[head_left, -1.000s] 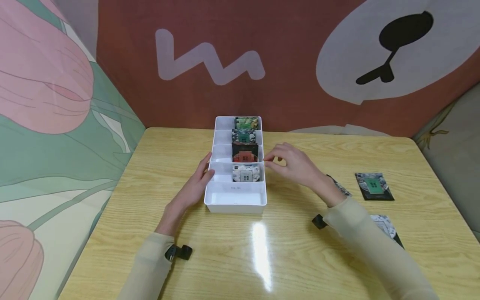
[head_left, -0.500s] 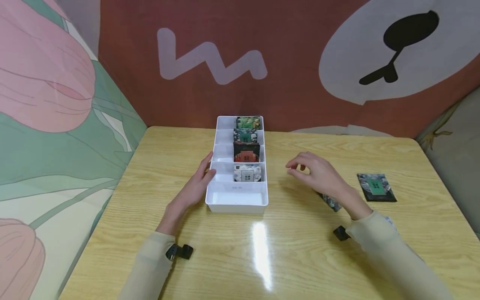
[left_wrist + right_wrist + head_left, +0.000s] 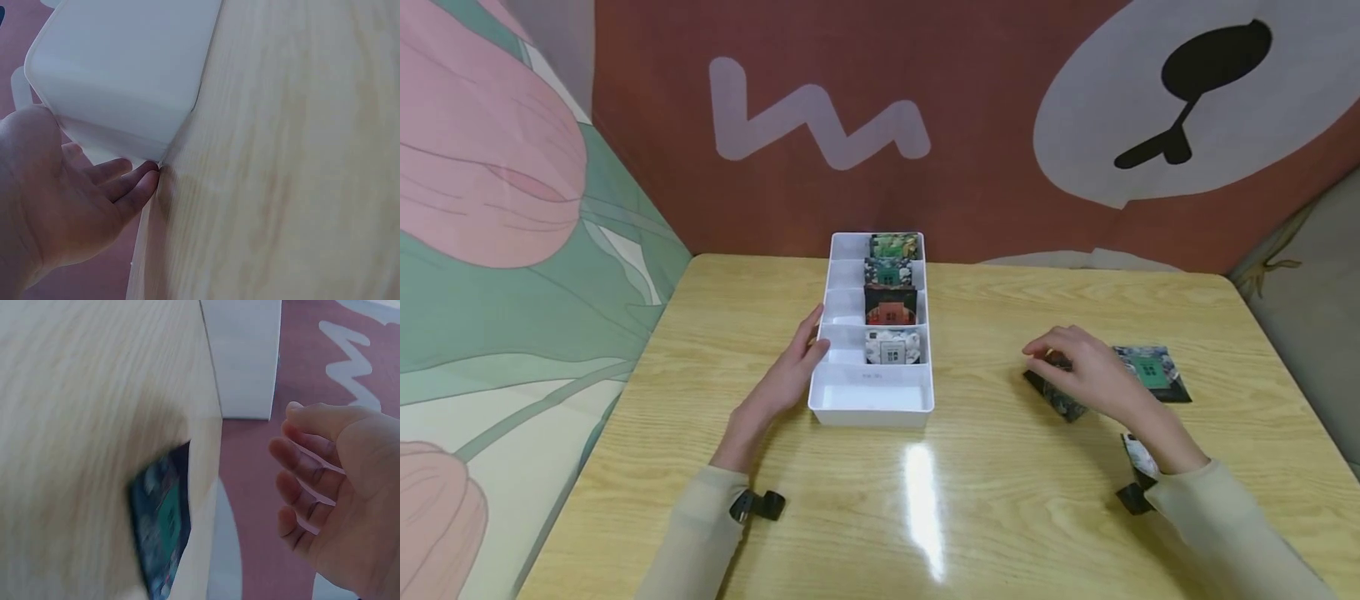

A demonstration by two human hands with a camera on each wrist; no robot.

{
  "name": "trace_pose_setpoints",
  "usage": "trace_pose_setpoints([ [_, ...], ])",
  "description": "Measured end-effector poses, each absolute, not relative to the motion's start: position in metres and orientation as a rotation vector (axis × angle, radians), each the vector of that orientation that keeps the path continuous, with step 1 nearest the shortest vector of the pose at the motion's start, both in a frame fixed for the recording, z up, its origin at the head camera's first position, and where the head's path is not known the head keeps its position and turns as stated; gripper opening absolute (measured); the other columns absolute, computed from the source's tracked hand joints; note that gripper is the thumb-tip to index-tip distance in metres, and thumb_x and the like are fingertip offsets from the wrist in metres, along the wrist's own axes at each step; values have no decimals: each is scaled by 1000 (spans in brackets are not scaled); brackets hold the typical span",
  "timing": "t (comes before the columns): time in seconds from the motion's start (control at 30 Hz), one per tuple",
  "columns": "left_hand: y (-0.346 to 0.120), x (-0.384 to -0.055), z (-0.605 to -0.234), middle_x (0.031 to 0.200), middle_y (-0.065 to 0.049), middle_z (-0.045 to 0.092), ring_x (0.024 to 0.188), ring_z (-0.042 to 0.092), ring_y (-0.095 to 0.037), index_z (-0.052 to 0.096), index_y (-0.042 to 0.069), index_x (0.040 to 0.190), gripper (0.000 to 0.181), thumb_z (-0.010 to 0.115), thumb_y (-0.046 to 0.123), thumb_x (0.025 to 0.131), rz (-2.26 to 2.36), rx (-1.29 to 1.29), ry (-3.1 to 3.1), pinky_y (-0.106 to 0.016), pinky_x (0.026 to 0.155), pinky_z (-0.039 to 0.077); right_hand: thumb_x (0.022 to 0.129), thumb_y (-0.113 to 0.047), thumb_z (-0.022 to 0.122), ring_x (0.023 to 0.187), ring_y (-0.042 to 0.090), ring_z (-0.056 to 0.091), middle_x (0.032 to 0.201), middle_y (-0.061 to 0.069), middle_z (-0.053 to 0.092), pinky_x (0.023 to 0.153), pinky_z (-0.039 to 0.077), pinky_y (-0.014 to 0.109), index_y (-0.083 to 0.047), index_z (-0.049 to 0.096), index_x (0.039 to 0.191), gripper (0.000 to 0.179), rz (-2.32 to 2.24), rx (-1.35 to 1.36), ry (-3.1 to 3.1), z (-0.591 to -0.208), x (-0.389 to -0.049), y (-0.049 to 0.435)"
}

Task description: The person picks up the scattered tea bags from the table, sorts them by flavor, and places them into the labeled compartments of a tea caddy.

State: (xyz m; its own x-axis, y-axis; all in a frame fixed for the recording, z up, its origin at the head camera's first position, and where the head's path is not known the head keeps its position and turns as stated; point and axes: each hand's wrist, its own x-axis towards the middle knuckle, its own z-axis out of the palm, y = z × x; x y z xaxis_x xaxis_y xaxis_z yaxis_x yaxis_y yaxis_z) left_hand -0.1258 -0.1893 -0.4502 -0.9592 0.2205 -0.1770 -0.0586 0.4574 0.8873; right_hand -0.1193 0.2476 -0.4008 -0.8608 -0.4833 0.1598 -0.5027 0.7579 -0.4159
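Note:
A white divided box [image 3: 871, 398] stands at mid-table. Against its left side my left hand [image 3: 786, 371] rests, thumb at the rim; in the left wrist view its fingers [image 3: 128, 190] touch the box near its lower edge. My right hand [image 3: 1090, 371] is over a dark patterned sachet [image 3: 1063, 407], partly hiding it. Its fingers are loosely bent with nothing between them. In the right wrist view a green-labelled sachet [image 3: 169, 519] lies below the hand. Upright in the box are sachets: green [image 3: 894, 247], teal-labelled [image 3: 888, 272], red-labelled [image 3: 891, 306] and white floral [image 3: 892, 347].
A green-labelled sachet [image 3: 1153, 373] lies right of my right hand. Another white floral sachet [image 3: 1141, 457] shows partly beneath the right wrist. The wooden table [image 3: 985, 525] ends at a patterned cloth wall [image 3: 970, 200] behind the box.
My right hand has moved from the box's right side, rightward and nearer, to over the dark patterned sachet. My left hand stays at the box.

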Motion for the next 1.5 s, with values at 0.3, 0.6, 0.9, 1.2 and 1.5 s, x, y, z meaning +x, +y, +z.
trace_pose_setpoints([
  [0.3, -188, -127, -448, 165, -13, 20, 149, 27, -36, 2, 40, 159, 61, 33, 46, 107, 1511, 136, 2445, -58, 120, 22, 96, -23, 67, 81, 6, 55, 95, -6, 65, 64, 48, 26, -14, 72, 111, 18, 660, 723, -2991, -411, -103, 287],
  [0.6, -189, -127, -449, 163, -14, 25, 145, 35, -36, 3, 39, 159, 60, 34, 42, 108, 1538, 170, 2437, -56, 119, 27, 96, -23, 67, 86, 8, 60, 104, -2, 69, 69, 53, 27, -14, 72, 113, 20, 667, 639, -3047, -419, -80, 320],
  [0.9, -188, -125, -451, 164, -14, 21, 148, 29, -37, 2, 35, 160, 62, 34, 42, 108, 1536, 165, 2427, -57, 120, 24, 91, -25, 73, 91, 24, 60, 107, 6, 66, 67, 51, 31, -11, 72, 111, 24, 578, 598, -3097, -425, -64, 351],
  [1.2, -188, -126, -450, 164, -14, 22, 147, 30, -37, 3, 37, 160, 62, 33, 46, 107, 1526, 166, 2431, -57, 120, 23, 86, -30, 78, 94, 18, 50, 111, 10, 62, 76, 30, 32, -9, 70, 117, 39, 541, 540, -3160, -434, -47, 382],
  [1.5, -189, -126, -451, 165, -14, 21, 147, 30, -38, 2, 36, 160, 61, 32, 44, 108, 1525, 166, 2430, -57, 120, 23, 84, -34, 79, 99, 26, 43, 116, 14, 55, 76, 29, 38, -9, 69, 118, 44, 602, 435, -3280, -433, -36, 393],
])
